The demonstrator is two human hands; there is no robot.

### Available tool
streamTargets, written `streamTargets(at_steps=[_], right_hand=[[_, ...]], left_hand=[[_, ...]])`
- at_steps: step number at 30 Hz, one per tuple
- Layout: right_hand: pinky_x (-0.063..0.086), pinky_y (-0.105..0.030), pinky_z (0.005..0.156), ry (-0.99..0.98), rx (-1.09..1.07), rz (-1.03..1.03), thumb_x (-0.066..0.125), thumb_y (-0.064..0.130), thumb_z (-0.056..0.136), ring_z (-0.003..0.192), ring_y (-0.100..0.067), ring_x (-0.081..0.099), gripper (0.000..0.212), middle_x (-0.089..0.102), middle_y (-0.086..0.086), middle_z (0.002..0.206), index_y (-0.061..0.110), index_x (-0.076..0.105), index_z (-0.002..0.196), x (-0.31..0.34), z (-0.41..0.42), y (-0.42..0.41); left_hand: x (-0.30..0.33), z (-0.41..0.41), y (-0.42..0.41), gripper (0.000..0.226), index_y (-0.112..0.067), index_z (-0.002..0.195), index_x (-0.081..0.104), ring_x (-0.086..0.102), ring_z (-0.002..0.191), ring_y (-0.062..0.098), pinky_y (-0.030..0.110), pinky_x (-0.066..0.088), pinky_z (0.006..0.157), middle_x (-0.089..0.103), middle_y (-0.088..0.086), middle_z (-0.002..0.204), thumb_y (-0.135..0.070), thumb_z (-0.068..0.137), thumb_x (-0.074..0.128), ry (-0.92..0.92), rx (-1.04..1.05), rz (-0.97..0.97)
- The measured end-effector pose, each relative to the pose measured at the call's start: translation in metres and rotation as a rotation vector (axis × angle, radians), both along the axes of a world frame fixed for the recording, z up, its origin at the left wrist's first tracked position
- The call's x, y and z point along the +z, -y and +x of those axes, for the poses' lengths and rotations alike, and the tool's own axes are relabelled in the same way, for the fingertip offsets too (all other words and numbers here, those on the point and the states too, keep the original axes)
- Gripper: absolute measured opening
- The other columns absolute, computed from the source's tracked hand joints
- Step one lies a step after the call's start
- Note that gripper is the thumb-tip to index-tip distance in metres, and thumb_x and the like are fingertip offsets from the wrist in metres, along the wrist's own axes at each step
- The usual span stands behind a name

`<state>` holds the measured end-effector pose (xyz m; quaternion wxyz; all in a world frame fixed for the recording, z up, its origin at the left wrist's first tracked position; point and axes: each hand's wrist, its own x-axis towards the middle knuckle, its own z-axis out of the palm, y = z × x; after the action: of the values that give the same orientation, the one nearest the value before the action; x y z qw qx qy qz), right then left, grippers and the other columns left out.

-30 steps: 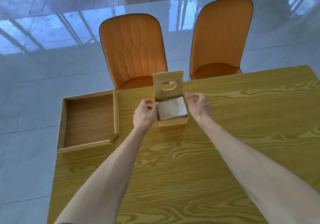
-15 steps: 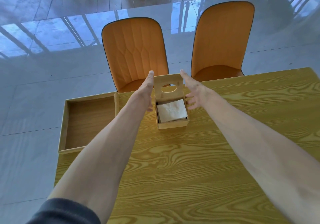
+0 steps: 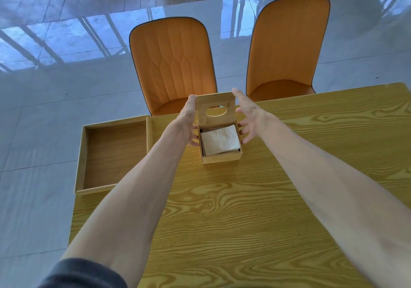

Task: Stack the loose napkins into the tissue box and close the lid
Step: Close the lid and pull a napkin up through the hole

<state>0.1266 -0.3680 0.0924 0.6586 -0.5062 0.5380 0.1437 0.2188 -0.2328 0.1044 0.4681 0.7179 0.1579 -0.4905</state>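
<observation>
Both hands [image 3: 222, 120] have reached up beside the raised lid [image 3: 215, 109], fingers spread and apart, ready to fold it over the napkins [image 3: 220, 139].

Dining room; wooden table [image 3: 255, 210]; orange chairs [image 3: 171, 63].

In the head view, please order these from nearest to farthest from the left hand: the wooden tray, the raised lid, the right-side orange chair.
From the left hand:
1. Raised wooden lid with oval hole, just right of its fingers.
2. Shallow empty wooden tray, on the table's left edge.
3. Right-side orange chair, beyond the table.
</observation>
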Motion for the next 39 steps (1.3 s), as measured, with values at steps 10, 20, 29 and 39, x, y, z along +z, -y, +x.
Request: streamTargets(at_steps=[10,20,29,39], right_hand=[[0.035,-0.065,0.108,0.148,0.036,-0.027,0.053,0.071,0.083,0.14,-0.04,0.038,0.085,0.037,-0.018,0.155,0.026,0.033,0.153,-0.003,-0.033,-0.003],[0.047,-0.057,0.102,0.278,0.034,-0.081,0.068,0.06,0.081,0.132,-0.034,0.048,0.081,0.046,-0.013,0.149,0.025,0.04,0.148,-0.02,-0.084,-0.022],[0.057,-0.042,0.089,0.296,0.0,-0.149,0.075,0.027,0.087,0.11,-0.019,0.063,0.059,0.063,-0.003,0.125,0.018,0.05,0.139,-0.039,-0.114,-0.038],[0.059,-0.042,0.089,0.281,-0.054,-0.247,0.076,0.016,0.087,0.106,-0.017,0.066,0.046,0.069,-0.004,0.117,0.017,0.058,0.13,-0.057,-0.114,-0.047]], left_hand=[[-0.016,-0.015,-0.03,0.076,-0.026,0.149,0.035,0.045,0.133,0.038,0.055,0.037,0.108,0.044,0.016,0.149,-0.069,0.087,0.047,0.116,-0.071,-0.14],[-0.03,-0.048,-0.07,0.054,-0.025,0.137,0.043,0.054,0.12,0.024,0.048,0.044,0.104,0.052,0.005,0.142,-0.05,0.091,0.059,0.186,-0.066,-0.26],[-0.056,-0.075,-0.092,0.047,-0.025,0.135,0.051,0.062,0.113,0.021,0.039,0.052,0.092,0.063,0.003,0.127,-0.028,0.091,0.068,0.2,0.012,-0.229],[-0.069,-0.077,-0.094,0.046,-0.022,0.132,0.055,0.065,0.104,0.018,0.046,0.05,0.101,0.066,-0.007,0.104,-0.022,0.089,0.071,0.247,-0.009,-0.189]])
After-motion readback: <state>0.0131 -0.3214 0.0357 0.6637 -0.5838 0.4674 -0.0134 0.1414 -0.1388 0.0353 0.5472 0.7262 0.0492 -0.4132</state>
